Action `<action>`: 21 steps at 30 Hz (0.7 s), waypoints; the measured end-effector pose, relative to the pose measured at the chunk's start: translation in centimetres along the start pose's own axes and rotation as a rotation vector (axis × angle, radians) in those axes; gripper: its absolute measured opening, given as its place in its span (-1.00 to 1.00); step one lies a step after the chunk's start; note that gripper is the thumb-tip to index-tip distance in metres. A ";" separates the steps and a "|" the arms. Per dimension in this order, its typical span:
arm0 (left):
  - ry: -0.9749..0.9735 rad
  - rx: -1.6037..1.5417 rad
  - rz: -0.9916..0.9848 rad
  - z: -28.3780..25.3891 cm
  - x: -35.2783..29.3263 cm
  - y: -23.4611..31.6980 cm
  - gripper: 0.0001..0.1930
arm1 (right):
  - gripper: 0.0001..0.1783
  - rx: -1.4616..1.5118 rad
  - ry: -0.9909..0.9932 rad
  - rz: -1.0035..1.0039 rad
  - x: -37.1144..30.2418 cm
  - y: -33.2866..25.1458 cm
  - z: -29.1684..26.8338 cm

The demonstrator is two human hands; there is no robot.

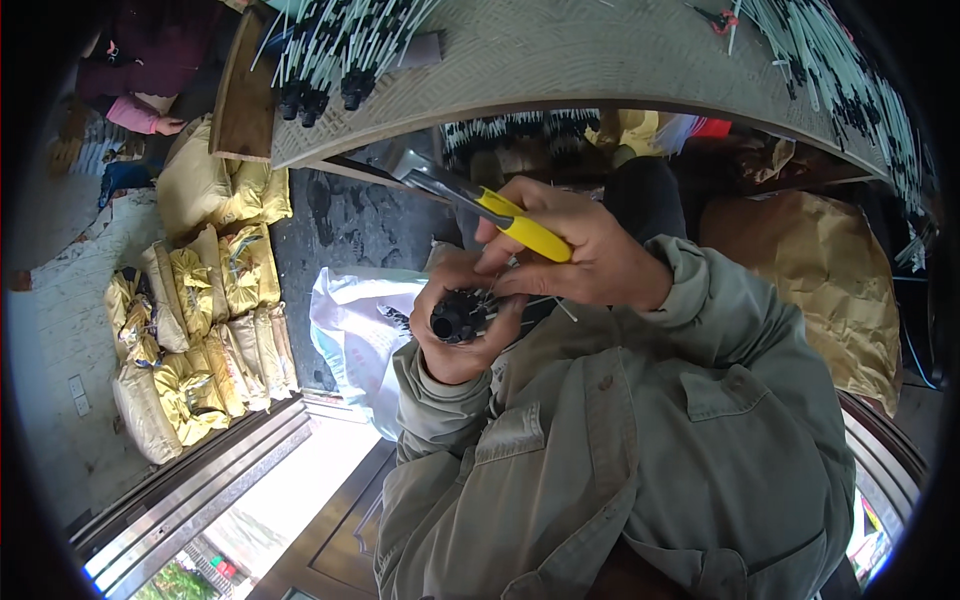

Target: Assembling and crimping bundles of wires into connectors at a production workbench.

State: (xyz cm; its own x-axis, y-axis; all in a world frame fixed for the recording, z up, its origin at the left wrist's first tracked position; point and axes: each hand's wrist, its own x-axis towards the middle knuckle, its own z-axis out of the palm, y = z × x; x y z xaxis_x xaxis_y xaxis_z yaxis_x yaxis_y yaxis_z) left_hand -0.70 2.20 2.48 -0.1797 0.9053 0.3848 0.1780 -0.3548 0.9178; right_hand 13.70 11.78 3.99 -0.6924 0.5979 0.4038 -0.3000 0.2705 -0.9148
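In my left hand [455,345], closed around it below my chest, is a bundle of thin pale sticks with black ends [460,316]; its round, hollow black end shows. My right hand [580,240] grips a tool with a yellow handle [530,236] and a long grey metal head pointing up and left; its exact kind is unclear. My right fingertips meet the bundle beside my left fingers, partly hiding the sticks. A few pale stick ends [567,310] jut out to the right under my right hand. Beside my left hand lies a white plastic sack [355,325].
Bundles of black-ended pale sticks [345,50] lie on the table [560,60] ahead, with loose ones [830,70] and red-handled scissors [718,20] at right. Filled yellow and tan sacks [200,330] line the left. A brown paper sack [810,290] stands right. Another person's hand [168,126] shows upper left.
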 end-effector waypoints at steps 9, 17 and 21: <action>0.143 -0.071 -0.189 0.5 -0.8 -0.1 -0.68 | -0.82 -0.124 0.077 -0.148 -1.0 -2.0 0.7; 0.035 -0.045 -0.073 0.2 0.5 0.2 -0.79 | -0.76 -0.102 -0.031 0.107 -0.3 0.2 -1.4; 0.130 0.038 -0.148 -0.4 1.0 0.5 -0.79 | -0.72 -0.898 -0.174 -0.012 -1.8 -3.9 -3.6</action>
State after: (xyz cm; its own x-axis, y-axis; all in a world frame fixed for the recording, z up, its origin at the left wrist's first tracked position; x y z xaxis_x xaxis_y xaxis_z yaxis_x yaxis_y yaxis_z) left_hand -1.18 2.82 3.36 -0.3299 0.9081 0.2577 0.1765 -0.2088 0.9619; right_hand 18.45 12.40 6.88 -0.8037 0.4888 0.3395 0.2652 0.8049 -0.5309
